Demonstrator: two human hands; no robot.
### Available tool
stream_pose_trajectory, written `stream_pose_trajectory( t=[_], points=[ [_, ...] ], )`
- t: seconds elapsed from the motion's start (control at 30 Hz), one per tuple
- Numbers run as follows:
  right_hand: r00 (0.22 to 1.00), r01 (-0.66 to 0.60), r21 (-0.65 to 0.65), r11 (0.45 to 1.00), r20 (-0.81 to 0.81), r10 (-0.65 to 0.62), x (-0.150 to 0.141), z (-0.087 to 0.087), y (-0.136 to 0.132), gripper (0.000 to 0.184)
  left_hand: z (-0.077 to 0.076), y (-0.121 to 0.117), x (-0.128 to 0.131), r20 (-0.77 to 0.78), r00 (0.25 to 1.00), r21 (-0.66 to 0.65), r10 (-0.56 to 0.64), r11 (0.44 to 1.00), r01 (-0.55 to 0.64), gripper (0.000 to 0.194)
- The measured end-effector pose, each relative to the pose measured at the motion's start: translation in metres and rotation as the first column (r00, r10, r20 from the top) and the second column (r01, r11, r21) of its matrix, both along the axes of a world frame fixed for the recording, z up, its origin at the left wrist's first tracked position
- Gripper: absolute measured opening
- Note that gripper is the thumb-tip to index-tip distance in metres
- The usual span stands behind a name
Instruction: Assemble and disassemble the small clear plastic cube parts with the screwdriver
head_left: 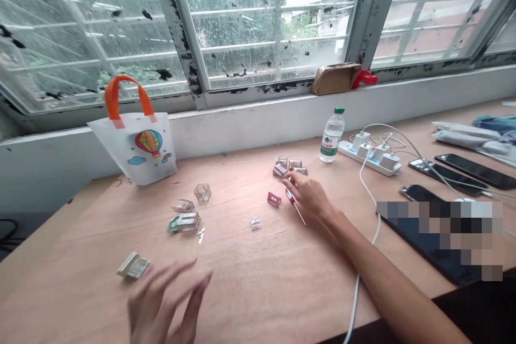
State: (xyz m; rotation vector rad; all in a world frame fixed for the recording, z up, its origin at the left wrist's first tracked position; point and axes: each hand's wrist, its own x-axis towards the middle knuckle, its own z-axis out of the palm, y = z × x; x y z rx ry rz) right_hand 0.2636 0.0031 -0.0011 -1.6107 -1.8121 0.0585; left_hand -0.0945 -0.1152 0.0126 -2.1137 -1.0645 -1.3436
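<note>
My right hand (308, 191) reaches to a cluster of small clear-cased pencil sharpeners, its fingertips pinched at the corner of the nearest sharpener (280, 171). Just under that hand lies a small screwdriver (296, 207) with a red and white handle. A pink sharpener part (274, 199) and a small silvery sharpener body (255, 223) lie to its left. My left hand (165, 301) hovers low over the table, fingers spread and holding nothing. Near it are a pale block with a clear part (134, 266), a green and clear sharpener (184, 222), small metal blades (201, 235) and a clear case (202, 192).
At the back left stands a white bag (151, 145) with orange handles. A water bottle (332, 137) and a power strip (371, 158) are at the back right. A white cable (373, 193) crosses near my right forearm, with several phones (447, 177) beyond.
</note>
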Motion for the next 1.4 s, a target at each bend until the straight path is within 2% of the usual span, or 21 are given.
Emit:
stream_pose_trajectory(
  t=[0.07, 0.1, 0.17, 0.23, 0.3, 0.37, 0.43, 0.5, 0.57, 0.7, 0.8, 0.9, 0.97, 1.03, 1.17, 1.3, 1.4],
  points=[
    [0.990, -0.036, 0.111, 0.993, -0.133, 0.051, -0.013, 0.005, -0.005, 0.033, 0.024, 0.039, 0.034, -0.053, 0.993, 0.039, -0.110, 0.993, 0.112, 0.024],
    [0.973, -0.084, 0.136, 0.987, -0.204, 0.111, -0.020, 0.007, -0.007, 0.037, 0.030, 0.058, 0.050, -0.094, 0.984, 0.090, -0.150, 0.983, 0.159, 0.024],
    [0.904, -0.229, 0.132, 0.965, -0.340, 0.261, -0.036, 0.007, -0.013, 0.044, 0.030, 0.088, 0.073, -0.201, 0.958, 0.125, -0.204, 0.965, 0.232, 0.022],
    [0.776, -0.368, 0.084, 0.926, -0.521, 0.356, -0.050, 0.004, -0.017, 0.049, 0.018, 0.109, 0.083, -0.296, 0.929, 0.114, -0.223, 0.957, 0.266, 0.017],
    [0.584, -0.453, 0.005, 0.891, -0.754, 0.301, -0.060, 0.000, -0.021, 0.051, 0.004, 0.120, 0.084, -0.322, 0.922, 0.096, -0.213, 0.962, 0.255, 0.014],
    [0.392, -0.520, -0.070, 0.851, -0.905, 0.165, -0.066, -0.003, -0.023, 0.052, -0.007, 0.124, 0.080, -0.323, 0.927, 0.076, -0.192, 0.971, 0.228, 0.012],
    [0.312, -0.588, -0.104, 0.802, -0.944, 0.106, -0.070, -0.005, -0.024, 0.049, -0.011, 0.124, 0.077, -0.326, 0.928, 0.048, -0.180, 0.977, 0.206, 0.011],
    [0.296, -0.629, -0.097, 0.771, -0.948, 0.121, -0.074, -0.006, -0.026, 0.043, -0.012, 0.123, 0.076, -0.337, 0.925, 0.024, -0.174, 0.981, 0.193, 0.010],
    [0.293, -0.637, -0.094, 0.765, -0.948, 0.127, -0.078, -0.006, -0.029, 0.040, -0.011, 0.123, 0.077, -0.346, 0.920, 0.014, -0.185, 0.979, 0.202, 0.008],
    [0.342, -0.612, -0.129, 0.781, -0.933, 0.114, -0.081, -0.002, -0.033, 0.039, -0.012, 0.121, 0.077, -0.357, 0.906, -0.021, -0.227, 0.972, 0.235, 0.013],
    [0.335, -0.621, -0.132, 0.773, -0.936, 0.110, -0.079, 0.001, -0.033, 0.039, -0.013, 0.121, 0.074, -0.352, 0.907, -0.081, -0.231, 0.973, 0.217, 0.013],
    [0.352, -0.571, -0.130, 0.811, -0.931, 0.099, -0.075, 0.001, -0.031, 0.038, -0.014, 0.124, 0.073, -0.250, 0.940, -0.151, -0.232, 0.968, 0.198, 0.020],
    [0.378, -0.525, -0.122, 0.842, -0.920, 0.101, -0.073, 0.000, -0.029, 0.038, -0.014, 0.128, 0.074, -0.152, 0.947, -0.251, -0.284, 0.937, 0.241, 0.029],
    [0.395, -0.508, -0.122, 0.853, -0.913, 0.104, -0.071, -0.002, -0.027, 0.039, -0.014, 0.131, 0.075, -0.119, 0.926, -0.383, -0.359, 0.877, 0.291, 0.033],
    [0.446, -0.476, -0.164, 0.864, -0.892, 0.077, -0.068, -0.007, -0.024, 0.043, -0.016, 0.130, 0.080, -0.252, 0.865, -0.592, -0.434, 0.776, 0.217, 0.049],
    [0.480, -0.464, -0.181, 0.867, -0.874, 0.075, -0.067, -0.008, -0.023, 0.044, -0.019, 0.130, 0.082, -0.270, 0.863, -0.644, -0.427, 0.747, 0.168, 0.034],
    [0.507, -0.501, -0.149, 0.853, -0.849, 0.149, -0.069, -0.004, -0.026, 0.044, -0.019, 0.129, 0.083, -0.152, 0.899, -0.591, -0.411, 0.767, 0.251, 0.036]
  ],
)
